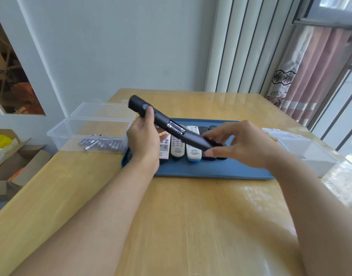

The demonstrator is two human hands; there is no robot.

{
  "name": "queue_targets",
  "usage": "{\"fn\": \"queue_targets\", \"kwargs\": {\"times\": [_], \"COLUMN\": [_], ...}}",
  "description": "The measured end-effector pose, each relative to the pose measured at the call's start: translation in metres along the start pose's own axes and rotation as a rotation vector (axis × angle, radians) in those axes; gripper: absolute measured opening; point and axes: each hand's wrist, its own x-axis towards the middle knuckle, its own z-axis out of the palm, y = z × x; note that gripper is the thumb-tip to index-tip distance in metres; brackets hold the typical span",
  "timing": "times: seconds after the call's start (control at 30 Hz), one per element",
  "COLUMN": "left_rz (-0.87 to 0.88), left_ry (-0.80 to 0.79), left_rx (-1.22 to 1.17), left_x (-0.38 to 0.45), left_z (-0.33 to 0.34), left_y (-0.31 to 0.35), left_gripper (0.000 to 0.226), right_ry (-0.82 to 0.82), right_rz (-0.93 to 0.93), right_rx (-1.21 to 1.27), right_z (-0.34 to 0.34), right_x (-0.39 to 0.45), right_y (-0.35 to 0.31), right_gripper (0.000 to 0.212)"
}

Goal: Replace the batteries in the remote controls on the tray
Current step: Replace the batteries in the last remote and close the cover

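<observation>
Head view: the left hand [144, 141] grips a black remote control [167, 125] held tilted above the blue tray [211, 168], two batteries [176, 128] showing in its open compartment; the right hand [238, 145] pinches its lower end, fingers loosely curled.

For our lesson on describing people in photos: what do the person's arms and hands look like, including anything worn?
Both forearms are bare all the way to the frame's bottom edge; no sleeves show. The left hand and right hand wear no gloves, and no rings, watch or bracelet are visible on fingers or wrists. Nails look short and unpainted, as far as the blur lets one tell. No markings show.
</observation>
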Motion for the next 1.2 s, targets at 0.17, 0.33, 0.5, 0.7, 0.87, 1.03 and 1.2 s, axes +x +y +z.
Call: {"fn": "queue_targets", "kwargs": {"times": [0.17,0.33,0.5,0.7,0.87,1.03,1.2], "left_rz": [-0.045,-0.104,-0.128,-0.1,-0.095,-0.259,-0.381], "left_ry": [0.004,-0.137,-0.277,-0.461,-0.533,-0.627,-0.703], "left_rx": [-0.049,-0.051,0.071,0.094,0.091,-0.029,-0.112], "left_x": [0.002,-0.008,-0.01,-0.017,-0.02,-0.027,-0.031], "left_z": [-0.001,0.004,0.006,0.008,0.009,0.009,0.011], "left_y": [0.004,0.006,0.001,0.002,0.003,0.003,0.005], "left_gripper": [0.03,0.033,0.035,0.034,0.039,0.041,0.044], "right_ry": [-0.347,-0.399,-0.266,-0.043,-0.045,0.12,0.35], "right_rz": [0.103,0.16,0.154,0.075,0.052,0.011,-0.132], "right_rx": [-0.09,-0.219,-0.193,0.225,0.414,0.371,0.086], "right_z": [0.0,0.006,0.005,0.012,0.024,0.035,0.04], "right_x": [-0.003,-0.003,-0.003,0.0,0.001,0.003,0.006], "right_y": [-0.001,0.0,-0.002,-0.008,-0.011,-0.013,-0.006], "right_gripper": [0.027,0.028,0.031,0.042,0.034,0.021,0.009]}}
